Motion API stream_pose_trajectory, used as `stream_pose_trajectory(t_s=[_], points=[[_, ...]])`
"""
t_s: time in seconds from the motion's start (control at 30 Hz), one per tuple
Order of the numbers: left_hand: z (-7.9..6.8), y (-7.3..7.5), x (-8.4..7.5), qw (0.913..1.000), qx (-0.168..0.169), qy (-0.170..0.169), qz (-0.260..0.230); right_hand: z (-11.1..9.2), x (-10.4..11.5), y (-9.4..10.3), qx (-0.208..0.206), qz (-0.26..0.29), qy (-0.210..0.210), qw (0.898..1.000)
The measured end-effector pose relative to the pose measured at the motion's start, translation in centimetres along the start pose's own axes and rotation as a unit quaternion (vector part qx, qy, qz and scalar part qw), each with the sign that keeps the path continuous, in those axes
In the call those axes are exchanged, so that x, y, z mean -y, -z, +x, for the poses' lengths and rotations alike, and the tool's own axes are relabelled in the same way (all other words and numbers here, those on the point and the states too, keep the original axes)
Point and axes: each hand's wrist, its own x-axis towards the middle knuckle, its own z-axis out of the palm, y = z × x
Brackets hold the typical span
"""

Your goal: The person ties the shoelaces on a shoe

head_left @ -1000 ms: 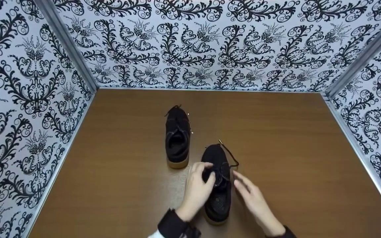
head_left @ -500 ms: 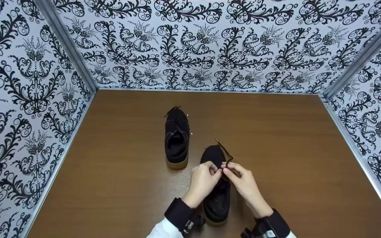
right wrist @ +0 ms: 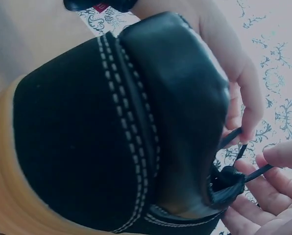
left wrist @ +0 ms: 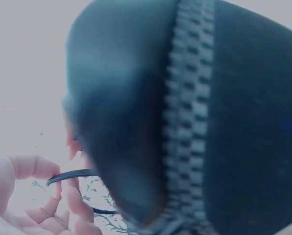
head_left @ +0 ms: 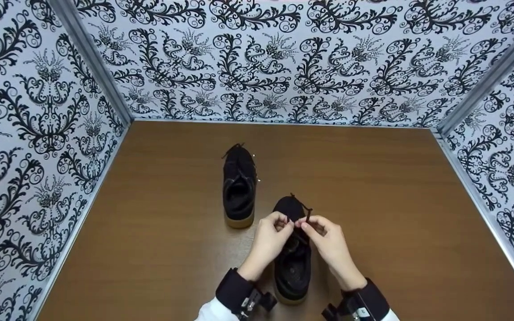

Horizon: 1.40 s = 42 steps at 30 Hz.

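Note:
A black lace-up shoe [head_left: 293,272] with a tan sole stands on the table, toe pointing away. My left hand [head_left: 269,238] and right hand [head_left: 332,243] meet over its laced front, fingertips close together. In the right wrist view, my right hand [right wrist: 278,196] pinches one length of dark shoelace [right wrist: 258,172] between thumb and finger. From above there, my left hand [right wrist: 229,44] pinches another length of lace. A loose lace end [head_left: 301,203] trails past the right fingers beside the toe. The shoe's stitched heel [left wrist: 190,107] fills much of the left wrist view.
A second black shoe [head_left: 239,196], its toe also pointing away, stands farther back to the left on the brown wooden table [head_left: 395,200]. White panels with black scrollwork [head_left: 257,67] enclose the back and sides, joined by metal corner posts [head_left: 92,58].
My right hand has come in from beside the shoe to meet the left over the laces. Both hands now pinch the shoelace, and its loose end has been drawn nearer the shoe.

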Motion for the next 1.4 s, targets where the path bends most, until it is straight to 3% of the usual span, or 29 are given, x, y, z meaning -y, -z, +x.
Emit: stream_pose_trajectory(t_s=[0.17,0.43,0.67,0.8,1.0,1.2,1.4], points=[[0.3,0.7,-1.2,0.9996,-0.001,-0.026,-0.010,0.4,0.5,0.2,0.012,-0.018,0.011,1.000],[0.9,1.8,-3.4,0.9969,-0.009,-0.071,0.031,1.4,1.4,0.6,0.068,-0.053,0.040,0.995],[1.9,1.9,-4.8,0.9904,0.001,-0.124,0.061,1.8,2.8,1.0,0.136,-0.138,0.093,0.977],[2.5,1.5,-4.9,0.9846,0.013,-0.151,0.088,1.6,4.5,1.1,0.167,-0.154,0.089,0.970],[3.0,1.1,-5.1,0.9749,0.038,-0.176,0.131,2.4,2.0,1.7,0.188,-0.142,0.097,0.967],[3.5,0.2,-5.3,0.9655,0.040,-0.193,0.171,2.4,2.0,1.7,0.201,-0.150,0.091,0.964],[4.2,-0.6,-4.8,0.9686,0.050,-0.186,0.157,2.4,1.6,1.6,0.193,-0.142,0.062,0.969]])
